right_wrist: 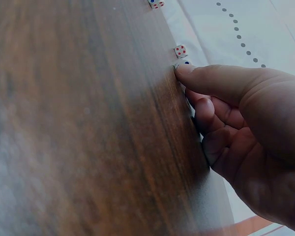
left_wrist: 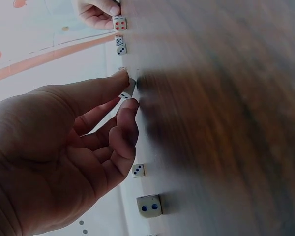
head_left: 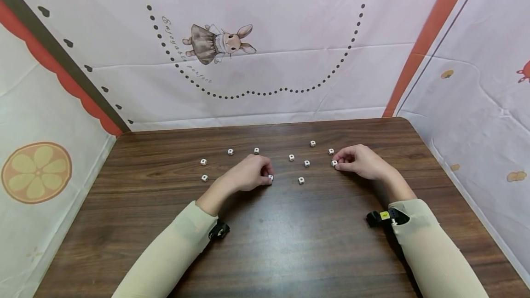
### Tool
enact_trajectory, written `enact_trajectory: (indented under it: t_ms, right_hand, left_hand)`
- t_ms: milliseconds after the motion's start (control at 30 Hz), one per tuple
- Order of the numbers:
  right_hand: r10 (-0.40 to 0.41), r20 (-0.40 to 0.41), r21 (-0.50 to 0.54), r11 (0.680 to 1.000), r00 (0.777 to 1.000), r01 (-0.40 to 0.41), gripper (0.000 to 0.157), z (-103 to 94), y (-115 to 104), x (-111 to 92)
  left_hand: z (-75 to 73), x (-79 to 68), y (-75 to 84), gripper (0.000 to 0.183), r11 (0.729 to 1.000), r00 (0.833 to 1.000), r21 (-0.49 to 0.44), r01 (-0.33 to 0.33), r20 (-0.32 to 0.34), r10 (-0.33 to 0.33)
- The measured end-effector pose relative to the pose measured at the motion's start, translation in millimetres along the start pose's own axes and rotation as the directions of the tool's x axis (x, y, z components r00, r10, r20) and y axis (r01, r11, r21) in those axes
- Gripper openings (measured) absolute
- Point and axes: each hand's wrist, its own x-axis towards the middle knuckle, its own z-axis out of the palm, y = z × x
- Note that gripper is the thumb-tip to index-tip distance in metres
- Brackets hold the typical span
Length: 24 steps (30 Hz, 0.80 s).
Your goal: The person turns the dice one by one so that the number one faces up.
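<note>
My left hand (head_left: pixel 251 174) pinches a small white die (head_left: pixel 271 177) between thumb and forefinger, near the middle of the wooden table. The left wrist view shows that die (left_wrist: pixel 130 88) tilted at the fingertips, the other fingers curled loosely below. Farther right, my right hand (head_left: pixel 363 162) holds another white die (head_left: pixel 334 163) between thumb and fingers. In the right wrist view the thumb covers most of this die (right_wrist: pixel 186 63), close to the tabletop. A further die (head_left: pixel 331 151) lies just behind the right fingertips, and one more (head_left: pixel 256 151) sits behind the left hand.
Several loose dice lie about the wooden table (head_left: pixel 265 252): a group between the hands, including a nearer die (head_left: pixel 301 180), and others left of the left hand, such as one die (head_left: pixel 204 178). A printed cloth (head_left: pixel 290 22) hangs along the back and sides.
</note>
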Motion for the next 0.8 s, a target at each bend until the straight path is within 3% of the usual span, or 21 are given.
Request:
enact_trajectory:
  t_ms: [600, 800]
  right_hand:
    - [-0.003, 0.003, -0.001, 1.000, 1.000, 0.003, 0.009, -1.1, -1.2, -0.6]
    - [-0.004, 0.001, -0.007, 1.000, 1.000, 0.004, 0.009, -0.3, -1.4, -0.6]
  left_hand:
    - [0.1, 0.9, 0.8, 0.023, 1.000, 0.999, -0.012, 0.021, 0.038, -0.021]
    - [1.3, 2.6, 4.9, 0.017, 1.000, 0.999, 0.015, 0.006, 0.048, -0.007]
